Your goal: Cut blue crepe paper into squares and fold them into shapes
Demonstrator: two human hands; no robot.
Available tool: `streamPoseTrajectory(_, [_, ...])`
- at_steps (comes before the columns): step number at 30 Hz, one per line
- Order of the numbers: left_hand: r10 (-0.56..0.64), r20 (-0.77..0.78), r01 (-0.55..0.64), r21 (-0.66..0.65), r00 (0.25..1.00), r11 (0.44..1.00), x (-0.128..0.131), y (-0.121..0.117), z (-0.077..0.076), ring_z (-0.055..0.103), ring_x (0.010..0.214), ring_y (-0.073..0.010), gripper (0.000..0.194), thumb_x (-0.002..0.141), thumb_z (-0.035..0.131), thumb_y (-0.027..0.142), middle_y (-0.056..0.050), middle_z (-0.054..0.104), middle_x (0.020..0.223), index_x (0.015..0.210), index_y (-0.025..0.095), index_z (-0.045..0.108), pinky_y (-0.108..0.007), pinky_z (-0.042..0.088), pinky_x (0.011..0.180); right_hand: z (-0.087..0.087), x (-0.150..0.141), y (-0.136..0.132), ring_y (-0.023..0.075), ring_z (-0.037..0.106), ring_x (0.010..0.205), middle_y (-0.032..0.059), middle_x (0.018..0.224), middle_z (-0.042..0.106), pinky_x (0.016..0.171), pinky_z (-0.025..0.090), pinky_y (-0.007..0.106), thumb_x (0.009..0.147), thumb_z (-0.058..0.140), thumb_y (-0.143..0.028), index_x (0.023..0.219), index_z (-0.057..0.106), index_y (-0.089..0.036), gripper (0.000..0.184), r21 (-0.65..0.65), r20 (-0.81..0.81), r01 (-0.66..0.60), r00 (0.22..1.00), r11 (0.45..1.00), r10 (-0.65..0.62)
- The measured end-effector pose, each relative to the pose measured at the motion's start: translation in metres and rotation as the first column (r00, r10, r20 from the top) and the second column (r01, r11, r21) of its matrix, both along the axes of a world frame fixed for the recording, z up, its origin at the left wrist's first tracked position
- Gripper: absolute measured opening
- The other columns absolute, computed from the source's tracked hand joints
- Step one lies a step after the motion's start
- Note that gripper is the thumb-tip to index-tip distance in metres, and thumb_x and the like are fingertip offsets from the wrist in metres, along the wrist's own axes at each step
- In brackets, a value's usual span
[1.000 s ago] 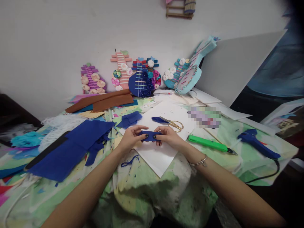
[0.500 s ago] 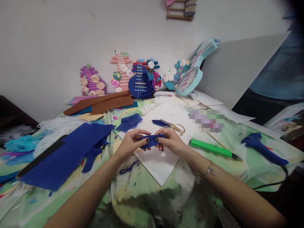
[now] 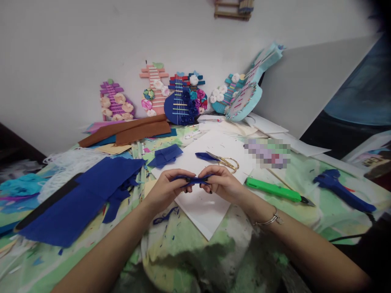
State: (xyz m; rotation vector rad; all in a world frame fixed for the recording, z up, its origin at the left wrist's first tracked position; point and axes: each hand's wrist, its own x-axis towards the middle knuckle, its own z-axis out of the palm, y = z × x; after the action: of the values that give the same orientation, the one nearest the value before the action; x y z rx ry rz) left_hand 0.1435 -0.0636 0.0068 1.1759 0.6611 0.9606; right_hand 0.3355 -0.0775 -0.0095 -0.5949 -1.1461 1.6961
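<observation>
A small dark blue piece of crepe paper (image 3: 196, 180) is stretched between my two hands, seen nearly edge-on. My left hand (image 3: 169, 185) pinches its left end between thumb and fingers. At the other end, my right hand (image 3: 222, 182) grips it the same way. Both hands hover over a white sheet (image 3: 203, 215). Just beyond them, gold-handled scissors (image 3: 227, 162) lie on the sheet, their blades by another blue paper piece (image 3: 204, 156). A folded blue stack of paper (image 3: 166, 156) rests to the left of these.
Large blue paper sheets (image 3: 82, 195) cover the left side. To the right lie a green utility knife (image 3: 275, 189), blade exposed, and a blue glue gun (image 3: 343, 191) with a cord. Decorated paper guitars (image 3: 177, 103) lean along the wall. Brown paper (image 3: 143, 132) lies behind.
The blue paper piece has turned from showing its flat face to nearly edge-on, as both thumbs tilted. Both hands still hold it in about the same place. The view has shifted slightly.
</observation>
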Motion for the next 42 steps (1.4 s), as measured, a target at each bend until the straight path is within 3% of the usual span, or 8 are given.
streamPoseTrajectory(8, [0.048,0.093,-0.04,-0.083,0.995,0.996,0.001,-0.001,-0.001,0.059,0.065,-0.0127,0.034,0.061,0.078,0.025,-0.002,0.064,0.074,0.092,0.015,0.067,-0.025,0.047,0.065,0.005,-0.001,-0.006,0.0142,0.061,0.068,0.0059,0.074,0.069,0.067,0.046,0.027,0.062,0.071,-0.02,0.083,0.073,-0.013,0.022,0.032,-0.001,-0.07,0.998,0.997,0.07])
streamPoseTrajectory(14, [0.154,0.072,-0.149,-0.067,0.985,0.987,0.005,0.0,-0.002,0.06,0.069,-0.0103,0.048,0.063,0.078,0.02,0.001,0.064,0.078,0.106,0.018,0.056,-0.021,0.046,0.066,-0.002,-0.001,-0.006,0.0175,0.061,0.088,0.0073,0.107,0.068,0.081,0.046,0.03,0.068,0.069,-0.018,0.106,0.07,-0.018,0.038,0.17,0.171,-0.125,0.981,0.977,0.096])
streamPoseTrajectory(20, [0.294,-0.01,-0.293,0.056,0.956,0.954,0.006,0.004,-0.004,0.062,0.069,-0.0114,0.045,0.065,0.074,0.025,0.001,0.064,0.078,0.101,0.019,0.047,-0.023,0.046,0.067,-0.003,-0.001,-0.004,0.013,0.057,0.077,0.0068,0.117,0.063,0.076,0.047,0.03,0.071,0.066,-0.018,0.116,0.065,-0.021,0.046,0.245,0.278,-0.149,0.957,0.958,0.078])
streamPoseTrajectory(24, [0.379,-0.109,-0.341,0.263,0.919,0.903,0.003,0.007,-0.011,0.061,0.069,-0.0131,0.032,0.068,0.069,0.025,0.003,0.059,0.074,0.081,0.021,0.04,-0.026,0.045,0.068,-0.003,-0.002,-0.001,0.0213,0.058,0.1,0.0082,0.109,0.066,0.088,0.043,0.037,0.075,0.064,-0.022,0.091,0.067,-0.018,0.017,0.401,0.376,-0.044,0.919,0.915,-0.121])
streamPoseTrajectory(29, [0.443,-0.285,-0.206,0.595,0.85,0.777,0.002,-0.004,-0.008,0.06,0.081,-0.0179,0.022,0.069,0.06,0.014,0.001,0.053,0.073,0.066,0.021,0.039,-0.026,0.04,0.072,-0.004,-0.001,-0.001,0.0207,0.053,0.11,0.0077,0.121,0.056,0.09,0.043,0.037,0.081,0.063,-0.023,0.112,0.053,-0.024,0.032,0.568,0.346,0.163,0.842,0.807,-0.414])
streamPoseTrajectory(32, [0.455,-0.366,-0.077,0.706,0.812,0.704,0.003,-0.009,-0.005,0.055,0.07,-0.0166,0.017,0.068,0.056,0.012,0.0,0.053,0.07,0.064,0.021,0.042,-0.026,0.037,0.066,-0.004,0.002,-0.001,0.0205,0.052,0.113,0.0085,0.13,0.049,0.089,0.043,0.035,0.084,0.061,-0.025,0.123,0.048,-0.027,0.042,0.63,0.344,0.113,0.846,0.768,-0.407])
streamPoseTrajectory(37, [0.489,-0.407,0.035,0.795,0.771,0.605,0.002,-0.008,-0.005,0.054,0.072,-0.0163,0.015,0.071,0.051,0.009,-0.002,0.059,0.078,0.066,0.021,0.043,-0.027,0.038,0.067,-0.003,0.007,0.002,0.0228,0.053,0.114,0.0071,0.115,0.061,0.092,0.041,0.039,0.084,0.063,-0.026,0.1,0.06,-0.023,0.017,0.666,0.353,0.11,0.824,0.738,-0.442])
streamPoseTrajectory(42, [0.516,-0.437,0.092,0.821,0.737,0.564,0.0,-0.006,-0.008,0.055,0.067,-0.0149,0.012,0.075,0.051,0.009,-0.001,0.061,0.074,0.073,0.02,0.049,-0.026,0.04,0.065,0.0,0.008,0.001,0.0232,0.051,0.116,0.0074,0.124,0.056,0.087,0.045,0.036,0.081,0.064,-0.019,0.115,0.054,-0.026,0.037,0.732,0.343,0.088,0.809,0.676,-0.477])
